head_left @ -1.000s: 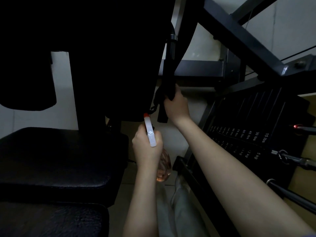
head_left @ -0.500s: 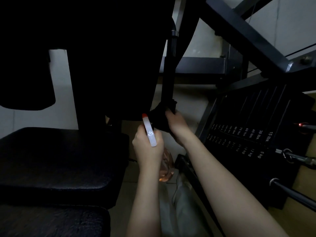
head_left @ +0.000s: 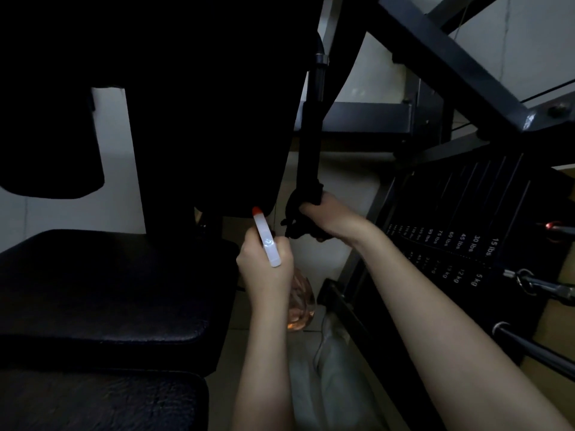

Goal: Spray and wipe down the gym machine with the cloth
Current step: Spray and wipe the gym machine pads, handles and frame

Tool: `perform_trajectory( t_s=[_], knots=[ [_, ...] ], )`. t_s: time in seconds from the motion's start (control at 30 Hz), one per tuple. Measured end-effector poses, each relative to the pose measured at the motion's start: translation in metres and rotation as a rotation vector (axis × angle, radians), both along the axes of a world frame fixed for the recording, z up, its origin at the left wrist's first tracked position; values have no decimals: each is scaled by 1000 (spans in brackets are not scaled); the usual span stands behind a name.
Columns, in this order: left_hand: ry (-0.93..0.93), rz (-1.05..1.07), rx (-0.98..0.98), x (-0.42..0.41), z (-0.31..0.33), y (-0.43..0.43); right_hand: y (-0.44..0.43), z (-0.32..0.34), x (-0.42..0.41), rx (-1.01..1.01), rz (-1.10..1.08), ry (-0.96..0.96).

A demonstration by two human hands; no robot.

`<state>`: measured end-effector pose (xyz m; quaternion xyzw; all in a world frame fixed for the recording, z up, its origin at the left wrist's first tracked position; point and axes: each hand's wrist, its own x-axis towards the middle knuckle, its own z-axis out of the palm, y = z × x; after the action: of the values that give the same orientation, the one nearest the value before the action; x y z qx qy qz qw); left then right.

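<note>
Cloth (head_left: 298, 227), judged soft and light, is bunched in the right hand (head_left: 331, 214) around the lower end of the gym machine's black upright bar (head_left: 311, 141), while the left hand (head_left: 264, 275) grips the spray bottle (head_left: 267, 247) by its neck; dim lighting hides cloth edges and fingertips.

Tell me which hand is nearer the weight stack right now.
Right. The right hand grips the cloth on the black bar, close beside the weight stack; the left hand holds the spray bottle farther off, toward the seat pad.
</note>
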<state>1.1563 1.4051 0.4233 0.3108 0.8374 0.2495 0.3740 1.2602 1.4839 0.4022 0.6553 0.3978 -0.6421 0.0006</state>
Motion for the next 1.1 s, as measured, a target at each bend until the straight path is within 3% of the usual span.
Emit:
perform_trajectory(
  t_s=[0.13, 0.27, 0.33, 0.4, 0.47, 0.53, 0.67, 0.73, 0.87, 1.1],
  knots=[
    [-7, -10, -2, 3, -2, 0, 24, 8, 8, -100, 412, -148],
    [-3, -10, 17, 5, -3, 1, 45, 34, 15, -46, 610, -401],
    [11, 2, 25, 6, -3, 2, 55, 33, 25, 152, 371, -443],
    [19, 8, 31, 7, -2, 1, 55, 26, 17, 238, 22, -253],
    [33, -14, 61, 8, -1, -1, 50, 7, -2, 243, -155, -142],
    [54, -41, 77, 8, 0, 1, 47, -4, -15, 325, -226, -202],
    [64, -72, 86, 9, 4, 3, 57, 7, -7, 431, 169, -466],
    [73, -81, 111, 9, 5, 3, 67, 17, 2, 534, 224, -545],
    [54, -68, 80, 10, 5, 4, 72, 14, -3, 909, 172, -508],
    [55, -113, 68, 8, 9, 7, 51, -16, -9, 1081, 628, -606]
  ],
)
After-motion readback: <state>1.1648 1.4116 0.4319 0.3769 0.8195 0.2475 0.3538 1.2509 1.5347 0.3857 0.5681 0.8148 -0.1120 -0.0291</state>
